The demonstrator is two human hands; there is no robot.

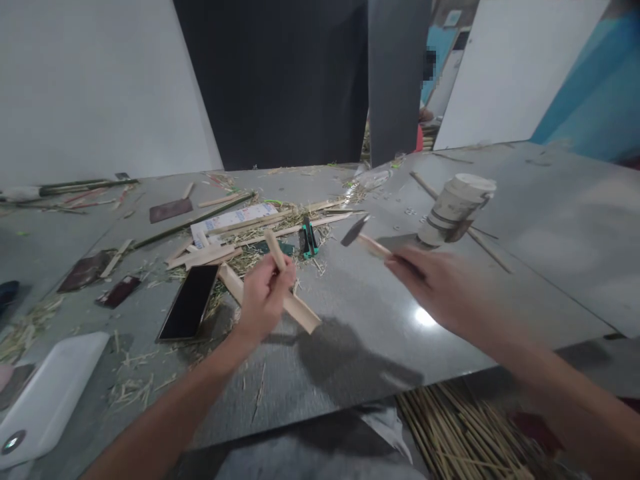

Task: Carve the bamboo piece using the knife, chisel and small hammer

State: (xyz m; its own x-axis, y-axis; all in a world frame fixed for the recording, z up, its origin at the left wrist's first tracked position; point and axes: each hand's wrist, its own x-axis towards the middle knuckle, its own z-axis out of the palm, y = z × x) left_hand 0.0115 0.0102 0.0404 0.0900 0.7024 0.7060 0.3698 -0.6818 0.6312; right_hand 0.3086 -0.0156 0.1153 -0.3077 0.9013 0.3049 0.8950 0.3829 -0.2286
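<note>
My left hand (pixel 265 293) is closed round a short pale bamboo strip (pixel 274 248), which points up and away from me. A split, trough-shaped bamboo piece (pixel 301 315) runs crosswise under the same hand, its hollow side up; whether the fingers also grip it is hidden. In my right hand (pixel 425 277) is a small hammer, its dark metal head (pixel 353 231) towards the middle of the table and its wooden handle (pixel 375 247) in my closed fingers. A black-and-green tool (pixel 309 239) lies between the two hands, farther back.
Bamboo strips and shavings (pixel 250 237) litter the metal table (pixel 360 373). A phone (pixel 190 303) and a white oblong device (pixel 55 393) lie at left. A white cylindrical container (pixel 455 210) stands at right. Dark panels (pixel 280 80) rise behind; bundled sticks (pixel 450 433) sit below the front edge.
</note>
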